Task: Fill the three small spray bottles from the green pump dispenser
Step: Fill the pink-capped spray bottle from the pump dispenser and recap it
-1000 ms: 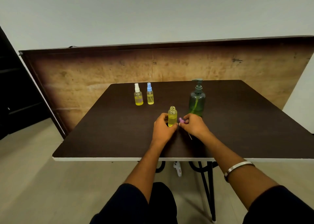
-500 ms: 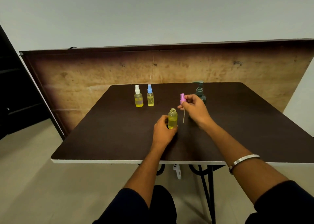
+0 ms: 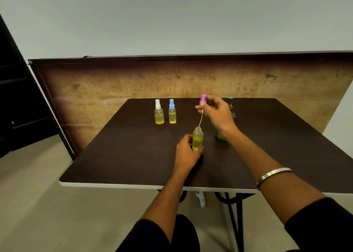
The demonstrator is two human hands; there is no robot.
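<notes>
The right hand (image 3: 216, 114) pinches the pink spray cap (image 3: 202, 99) high above the open-necked small clear bottle of yellow liquid (image 3: 197, 138), gripped upright on the dark surface (image 3: 124, 146) by the left hand (image 3: 186, 150), the cap's thin dip tube (image 3: 200, 119) slanting down to its mouth.

Colours as I read them from the head view. The surface (image 3: 133, 146) is dark brown with a white front edge. The uncapped bottle (image 3: 197, 139) is clear and holds yellow liquid; the sprayer head (image 3: 202, 99) above it is pink-purple with a pale tube. Two capped bottles hold the same yellow: one with a white cap (image 3: 159, 112), one with a blue cap (image 3: 172, 111). The pump dispenser (image 3: 221, 135) is green. The back board (image 3: 114, 83) is mottled tan, darkening to brown at its edges. I see a silver bangle (image 3: 273, 174), dark sleeves (image 3: 321, 227), a grey wall and a beige floor.
</notes>
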